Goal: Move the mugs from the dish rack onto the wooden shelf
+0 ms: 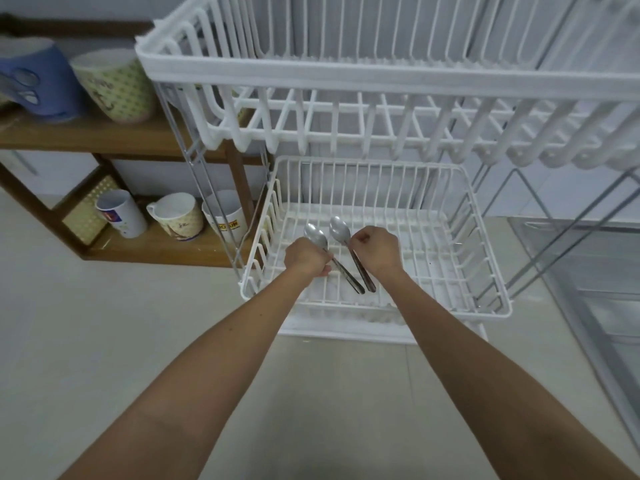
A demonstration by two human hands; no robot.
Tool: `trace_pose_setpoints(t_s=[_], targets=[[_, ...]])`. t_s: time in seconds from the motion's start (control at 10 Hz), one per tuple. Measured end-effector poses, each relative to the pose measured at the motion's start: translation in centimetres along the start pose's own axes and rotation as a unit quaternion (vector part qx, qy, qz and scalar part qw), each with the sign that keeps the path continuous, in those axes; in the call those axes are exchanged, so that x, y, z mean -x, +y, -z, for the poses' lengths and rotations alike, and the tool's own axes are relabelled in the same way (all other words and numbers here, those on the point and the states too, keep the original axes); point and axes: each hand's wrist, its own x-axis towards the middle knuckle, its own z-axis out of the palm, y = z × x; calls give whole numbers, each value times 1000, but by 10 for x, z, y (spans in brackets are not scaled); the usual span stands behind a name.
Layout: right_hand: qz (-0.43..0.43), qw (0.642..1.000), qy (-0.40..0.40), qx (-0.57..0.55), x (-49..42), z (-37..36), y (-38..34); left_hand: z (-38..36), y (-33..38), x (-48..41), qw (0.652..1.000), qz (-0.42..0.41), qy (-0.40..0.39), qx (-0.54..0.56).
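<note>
The white two-tier dish rack [485, 271] fills the middle; I see no mugs in either tier. Over its lower basket, my left hand [306, 256] is closed on a metal spoon [317, 237] and my right hand [377, 249] is closed on a second spoon [341, 232]. Both spoon bowls point away from me. The wooden shelf [86, 135] stands to the left. A blue mug [36, 81] and a yellow dotted mug [116, 84] sit on its upper board. On the lower board stand a white mug with a blue logo [121, 213], a cream mug [176, 216] and a white mug with a yellow label [225, 214].
The rack's upper tier [381, 77] overhangs the lower basket. Thin metal legs [207, 202] of the rack stand right against the shelf's right post. A glass or metal frame [588, 271] lies at the right. Pale floor tiles spread below.
</note>
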Motion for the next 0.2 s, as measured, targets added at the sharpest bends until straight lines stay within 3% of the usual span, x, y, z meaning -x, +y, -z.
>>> trace_pose_setpoints(t_s=[0.2], targets=[[70, 993, 79, -48, 38, 4, -18, 27, -9, 35, 955, -251, 79, -139]])
